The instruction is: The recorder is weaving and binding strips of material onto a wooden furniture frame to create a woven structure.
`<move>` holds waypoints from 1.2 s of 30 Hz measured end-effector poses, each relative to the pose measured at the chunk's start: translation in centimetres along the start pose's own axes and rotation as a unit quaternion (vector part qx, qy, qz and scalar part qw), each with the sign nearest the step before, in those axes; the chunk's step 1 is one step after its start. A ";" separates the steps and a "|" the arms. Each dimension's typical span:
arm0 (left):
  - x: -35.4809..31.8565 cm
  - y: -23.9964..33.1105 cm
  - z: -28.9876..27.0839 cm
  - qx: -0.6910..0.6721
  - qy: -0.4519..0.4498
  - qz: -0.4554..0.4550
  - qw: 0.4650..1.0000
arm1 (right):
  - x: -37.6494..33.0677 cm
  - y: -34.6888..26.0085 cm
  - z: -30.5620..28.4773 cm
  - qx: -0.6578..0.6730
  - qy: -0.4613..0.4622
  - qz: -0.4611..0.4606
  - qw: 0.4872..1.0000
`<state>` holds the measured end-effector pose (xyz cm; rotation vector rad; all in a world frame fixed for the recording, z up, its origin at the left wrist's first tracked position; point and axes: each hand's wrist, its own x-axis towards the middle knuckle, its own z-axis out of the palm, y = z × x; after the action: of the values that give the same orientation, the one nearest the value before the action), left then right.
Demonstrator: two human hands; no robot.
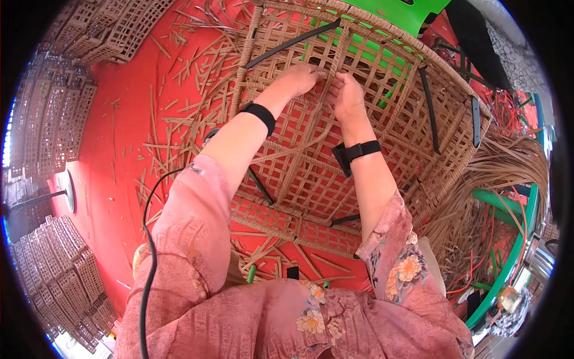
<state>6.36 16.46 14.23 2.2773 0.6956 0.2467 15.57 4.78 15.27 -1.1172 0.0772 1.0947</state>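
A large woven wicker basket frame (412,122) with an open lattice and black straps lies tilted in front of me. Both hands meet at a thick bound rib in its upper middle. My left hand (301,81) is closed, its fingertips pinching a brown wicker strip at the rib. From the other side my right hand (348,97) has its thumb and fingers curled in on the same strip. A loose length of the wicker strip (308,143) trails down across the lattice toward the lower left. The fingertips partly hide the point where the strip meets the rib.
Cut strip scraps (179,128) litter the red floor (119,197) left of the frame. Stacked woven baskets (57,263) stand along the left. Long strips (508,161) lie in a bundle at right by a green rim (517,257). A green plastic chair (397,15) stands beyond.
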 end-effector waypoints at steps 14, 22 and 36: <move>-11.6 12.2 -17.3 0.128 -0.290 -0.002 0.948 | 1.1 -1.3 -0.5 -0.441 0.029 -0.168 0.881; -23.0 4.4 -31.6 0.159 -0.105 -0.375 0.907 | 2.2 0.3 -1.5 -0.484 0.058 -0.237 0.841; -7.0 0.0 -13.7 -0.023 -0.059 -0.057 0.996 | -0.4 -0.1 -2.0 -0.180 0.032 -0.008 0.983</move>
<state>-4.57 20.74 24.21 2.1804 0.7473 0.0726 16.31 2.98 14.60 -1.4744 -0.0812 1.0841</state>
